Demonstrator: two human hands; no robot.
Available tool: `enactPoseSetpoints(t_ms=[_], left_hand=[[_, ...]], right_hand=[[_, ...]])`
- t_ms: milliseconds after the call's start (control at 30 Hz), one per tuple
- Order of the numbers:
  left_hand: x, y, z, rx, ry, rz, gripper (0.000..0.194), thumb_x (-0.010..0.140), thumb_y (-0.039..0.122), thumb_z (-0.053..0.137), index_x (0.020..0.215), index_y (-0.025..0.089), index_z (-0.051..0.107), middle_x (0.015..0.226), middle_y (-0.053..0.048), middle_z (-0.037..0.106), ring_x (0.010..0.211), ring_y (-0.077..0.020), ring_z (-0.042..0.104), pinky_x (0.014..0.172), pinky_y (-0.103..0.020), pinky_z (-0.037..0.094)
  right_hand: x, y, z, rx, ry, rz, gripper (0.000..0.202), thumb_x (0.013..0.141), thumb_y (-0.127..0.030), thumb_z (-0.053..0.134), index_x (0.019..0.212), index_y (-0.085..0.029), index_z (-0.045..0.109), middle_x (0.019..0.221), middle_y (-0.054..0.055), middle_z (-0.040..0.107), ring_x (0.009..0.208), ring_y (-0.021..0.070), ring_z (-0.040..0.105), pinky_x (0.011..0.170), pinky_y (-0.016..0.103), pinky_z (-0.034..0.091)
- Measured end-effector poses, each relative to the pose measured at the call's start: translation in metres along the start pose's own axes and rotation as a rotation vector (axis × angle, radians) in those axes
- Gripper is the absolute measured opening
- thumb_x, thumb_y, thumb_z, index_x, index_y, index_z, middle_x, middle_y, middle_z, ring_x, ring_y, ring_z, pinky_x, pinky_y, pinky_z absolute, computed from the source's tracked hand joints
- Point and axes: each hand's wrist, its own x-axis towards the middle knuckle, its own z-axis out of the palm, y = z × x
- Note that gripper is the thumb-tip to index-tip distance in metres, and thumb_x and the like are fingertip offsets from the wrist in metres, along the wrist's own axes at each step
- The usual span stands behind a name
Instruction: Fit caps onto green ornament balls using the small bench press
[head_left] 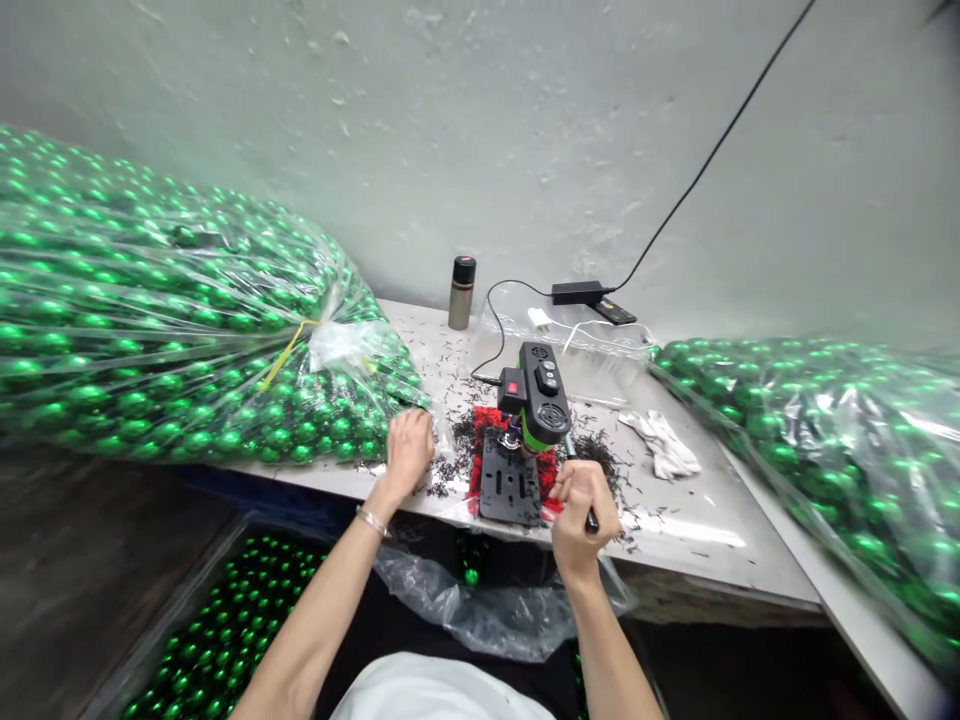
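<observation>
My right hand (585, 508) is closed round the black-ended handle (592, 521) of a small black-and-green bench machine (545, 395). The machine stands on a black slotted base plate (510, 480) over a red mat (486, 425). At the lower edge of a big clear bag of shiny green balls (225, 340), my left hand (409, 448) has its fingers curled down. Whatever they hold, if anything, is hidden. A single green ball (471, 577) shows below the table edge, above clear plastic sheeting (480, 610).
Small black bits (600, 455) litter the white table (720, 515). A flask (461, 293), a power adapter (577, 292) and white gloves (664, 445) lie behind and right. Another bag of green balls (832, 440) stands right. A bin of green balls (232, 620) is below left.
</observation>
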Motion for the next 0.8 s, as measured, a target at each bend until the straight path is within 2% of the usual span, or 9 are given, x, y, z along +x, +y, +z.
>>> enactPoseSetpoints(t_ms=[67,167,333,433,500,600,700,800], left_hand=[[0.029,-0.011,-0.003,0.112,-0.131,-0.065,0.029,0.094,0.015,0.044,0.112,0.009,0.067,0.116,-0.022,0.067,0.109,-0.0326,0.059,0.094,-0.046,0.045],[0.056,-0.016,0.0,0.137,-0.203,-0.101,0.028,0.089,0.016,0.054,0.114,0.009,0.066,0.112,-0.022,0.068,0.107,-0.0339,0.061,0.095,-0.046,0.044],[0.071,-0.015,0.009,0.067,-0.265,-0.153,0.018,0.089,0.022,0.058,0.099,0.012,0.069,0.097,-0.017,0.072,0.096,-0.0312,0.067,0.086,-0.04,0.049],[0.067,-0.017,0.003,-0.027,-0.25,-0.179,0.024,0.092,0.03,0.058,0.108,0.014,0.067,0.102,-0.014,0.072,0.097,-0.028,0.068,0.086,-0.037,0.05],[0.056,-0.016,-0.005,-0.29,-0.211,-0.257,0.034,0.092,0.036,0.059,0.116,0.014,0.064,0.104,-0.012,0.072,0.09,-0.025,0.069,0.082,-0.036,0.052],[0.027,-0.006,-0.017,-0.912,-0.181,-0.403,0.047,0.085,0.044,0.069,0.122,0.016,0.062,0.105,-0.009,0.07,0.081,-0.0201,0.07,0.073,-0.032,0.055],[-0.008,0.014,-0.023,-1.384,-0.264,-0.541,0.051,0.078,0.037,0.078,0.123,0.019,0.064,0.098,-0.005,0.069,0.082,-0.0167,0.071,0.072,-0.027,0.057],[-0.035,0.037,-0.021,-1.666,-0.372,-0.688,0.051,0.078,0.027,0.077,0.127,0.022,0.064,0.092,-0.003,0.07,0.078,-0.0143,0.071,0.069,-0.023,0.058]], right_hand=[[0.0,-0.001,0.0,-0.003,0.004,0.005,0.031,0.099,-0.025,0.043,0.07,-0.02,0.053,0.066,-0.002,0.052,0.057,0.0109,0.05,0.057,0.027,0.038],[0.0,-0.001,0.0,-0.006,0.007,0.011,0.032,0.099,-0.025,0.043,0.07,-0.02,0.054,0.066,-0.001,0.052,0.059,0.0114,0.051,0.057,0.027,0.038],[-0.002,0.001,0.0,-0.015,0.008,-0.01,0.031,0.099,-0.022,0.043,0.07,-0.02,0.053,0.066,-0.001,0.052,0.058,0.0112,0.051,0.056,0.027,0.038],[-0.002,0.002,-0.001,-0.012,-0.014,-0.064,0.031,0.098,-0.018,0.043,0.068,-0.02,0.052,0.068,-0.001,0.053,0.06,0.0114,0.052,0.057,0.028,0.039],[-0.002,0.003,-0.002,-0.015,-0.02,-0.087,0.031,0.097,-0.016,0.043,0.067,-0.02,0.052,0.068,-0.001,0.053,0.061,0.0117,0.053,0.057,0.028,0.04],[-0.002,0.003,-0.001,-0.016,-0.011,-0.087,0.032,0.096,-0.014,0.043,0.066,-0.02,0.05,0.068,-0.001,0.053,0.061,0.0113,0.053,0.057,0.027,0.04],[-0.002,0.002,-0.001,-0.02,-0.003,-0.084,0.032,0.096,-0.013,0.043,0.066,-0.02,0.05,0.069,-0.001,0.053,0.061,0.0107,0.053,0.056,0.027,0.04],[-0.001,0.001,-0.001,-0.024,-0.007,-0.099,0.033,0.096,-0.013,0.043,0.065,-0.02,0.049,0.068,-0.001,0.053,0.061,0.0112,0.053,0.056,0.027,0.04]])
